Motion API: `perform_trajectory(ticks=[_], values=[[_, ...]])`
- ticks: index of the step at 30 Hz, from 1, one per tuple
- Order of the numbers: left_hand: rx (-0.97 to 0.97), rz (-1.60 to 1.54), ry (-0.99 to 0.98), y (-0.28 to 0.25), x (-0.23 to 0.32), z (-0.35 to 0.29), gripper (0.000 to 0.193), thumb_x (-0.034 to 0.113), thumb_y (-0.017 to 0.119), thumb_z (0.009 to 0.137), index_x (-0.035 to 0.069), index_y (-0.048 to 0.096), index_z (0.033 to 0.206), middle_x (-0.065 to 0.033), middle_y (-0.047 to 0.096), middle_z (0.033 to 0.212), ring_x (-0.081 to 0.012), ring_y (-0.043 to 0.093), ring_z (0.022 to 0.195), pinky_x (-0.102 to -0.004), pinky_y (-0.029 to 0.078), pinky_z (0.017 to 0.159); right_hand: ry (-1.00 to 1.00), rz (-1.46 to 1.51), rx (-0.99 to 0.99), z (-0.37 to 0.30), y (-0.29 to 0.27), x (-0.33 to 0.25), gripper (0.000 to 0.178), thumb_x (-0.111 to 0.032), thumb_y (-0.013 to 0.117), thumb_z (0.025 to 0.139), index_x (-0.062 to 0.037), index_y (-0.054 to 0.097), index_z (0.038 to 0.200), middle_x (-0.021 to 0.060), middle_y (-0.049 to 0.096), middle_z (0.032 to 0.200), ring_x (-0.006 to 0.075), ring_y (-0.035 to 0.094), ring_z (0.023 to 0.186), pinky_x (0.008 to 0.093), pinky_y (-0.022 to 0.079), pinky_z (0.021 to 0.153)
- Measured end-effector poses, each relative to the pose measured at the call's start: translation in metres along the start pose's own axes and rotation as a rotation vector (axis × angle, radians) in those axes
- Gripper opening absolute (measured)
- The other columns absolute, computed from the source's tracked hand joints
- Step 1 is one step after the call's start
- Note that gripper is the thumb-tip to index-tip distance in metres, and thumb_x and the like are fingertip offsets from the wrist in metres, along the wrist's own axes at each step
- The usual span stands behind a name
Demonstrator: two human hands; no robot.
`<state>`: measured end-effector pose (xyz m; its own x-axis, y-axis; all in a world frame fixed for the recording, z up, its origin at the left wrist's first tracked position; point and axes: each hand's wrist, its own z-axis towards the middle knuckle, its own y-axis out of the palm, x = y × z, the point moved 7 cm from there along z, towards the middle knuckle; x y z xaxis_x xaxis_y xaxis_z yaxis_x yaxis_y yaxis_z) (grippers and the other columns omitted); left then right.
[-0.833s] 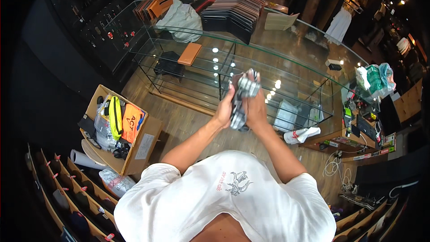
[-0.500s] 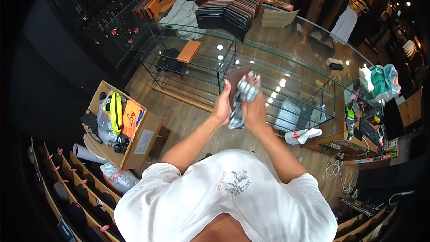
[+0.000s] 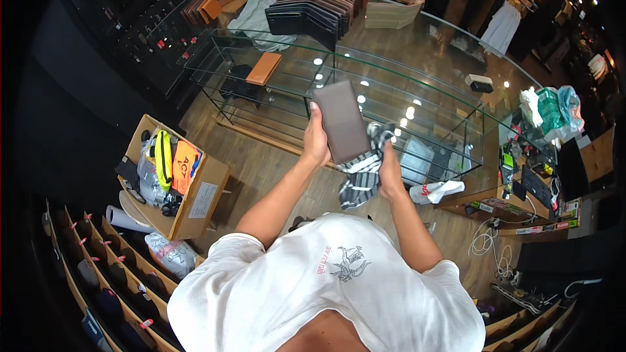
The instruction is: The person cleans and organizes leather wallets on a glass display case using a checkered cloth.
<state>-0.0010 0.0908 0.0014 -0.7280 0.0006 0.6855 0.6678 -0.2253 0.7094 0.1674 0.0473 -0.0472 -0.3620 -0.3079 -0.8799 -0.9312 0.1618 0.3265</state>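
A long dark brown wallet (image 3: 340, 121) is held up before me, its broad flat face toward me. My left hand (image 3: 316, 140) grips it by the left edge, thumb lying along the front. In my right hand (image 3: 390, 171) is a black-and-white checked cloth (image 3: 362, 176), bunched near the wallet's lower right corner and hanging down below it. The fingers behind the wallet and inside the cloth are partly hidden.
Ahead stands a glass display case (image 3: 417, 68), topped by a row of standing wallets (image 3: 319, 10), a grey cloth (image 3: 255, 23) and a beige wallet (image 3: 393, 15). An orange wallet (image 3: 264, 68) lies inside. A filled cardboard box (image 3: 201, 199) is at left, a cluttered desk (image 3: 495, 207) at right.
The wallet has turned from nearly edge-on to show its broad face. My right hand and the cloth have shifted right and down, off the wallet's face.
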Motion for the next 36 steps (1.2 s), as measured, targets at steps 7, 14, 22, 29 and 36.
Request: perform_trajectory(ticks=[7, 14, 22, 29, 36], values=[[0.461, 0.634, 0.175, -0.047, -0.041, 0.0, 0.056, 0.041, 0.037, 0.108, 0.016, 0.018, 0.154, -0.0083, 0.054, 0.117, -0.0169, 0.053, 0.107, -0.0345, 0.045, 0.091, -0.461, -0.813, 0.019, -0.007, -0.006, -0.035, 0.034, -0.03, 0.073, 0.089, 0.0018, 0.065, 0.083, 0.0075, 0.063, 0.067, 0.0127, 0.054, 0.06, 0.0329, 0.042, 0.056], [0.249, 0.073, -0.322, -0.016, -0.056, -0.024, 0.077, 0.07, 0.047, 0.093, 0.003, 0.053, 0.131, -0.0085, 0.061, 0.114, -0.0196, 0.062, 0.103, -0.0349, 0.053, 0.09, -0.777, -0.921, -0.422, -0.06, 0.043, -0.048, 0.035, -0.022, 0.059, 0.097, 0.0069, 0.058, 0.116, 0.0242, 0.059, 0.119, 0.0406, 0.057, 0.107, 0.0423, 0.045, 0.093], [0.032, -0.116, -0.218, 0.022, -0.036, -0.04, 0.063, 0.052, 0.037, 0.104, 0.008, 0.036, 0.149, -0.011, 0.049, 0.145, -0.0201, 0.05, 0.131, -0.0369, 0.04, 0.111, -1.067, -0.925, -0.247, -0.012, 0.081, -0.075, 0.041, -0.021, 0.046, 0.102, 0.0005, 0.052, 0.137, 0.0239, 0.039, 0.152, 0.0471, 0.028, 0.143, 0.0506, 0.023, 0.118], [-0.003, -0.057, -0.189, -0.025, -0.016, -0.022, 0.063, 0.053, 0.035, 0.104, 0.009, 0.036, 0.15, -0.0109, 0.049, 0.145, -0.022, 0.051, 0.131, -0.0386, 0.041, 0.11, -1.167, -1.044, -0.397, -0.024, 0.128, -0.055, 0.046, -0.016, 0.051, 0.097, -0.0031, 0.048, 0.141, 0.0249, 0.029, 0.157, 0.0499, 0.019, 0.146, 0.0555, 0.018, 0.119], [-0.051, -0.131, -0.33, -0.015, 0.007, -0.012, 0.067, 0.056, 0.035, 0.103, 0.006, 0.041, 0.146, -0.016, 0.059, 0.131, -0.0269, 0.063, 0.114, -0.042, 0.053, 0.096, -0.997, -0.886, 0.077, 0.069, 0.097, -0.13, 0.031, -0.025, 0.053, 0.101, 0.0016, 0.059, 0.116, 0.0267, 0.064, 0.102, 0.0462, 0.062, 0.093, 0.0472, 0.05, 0.078]])
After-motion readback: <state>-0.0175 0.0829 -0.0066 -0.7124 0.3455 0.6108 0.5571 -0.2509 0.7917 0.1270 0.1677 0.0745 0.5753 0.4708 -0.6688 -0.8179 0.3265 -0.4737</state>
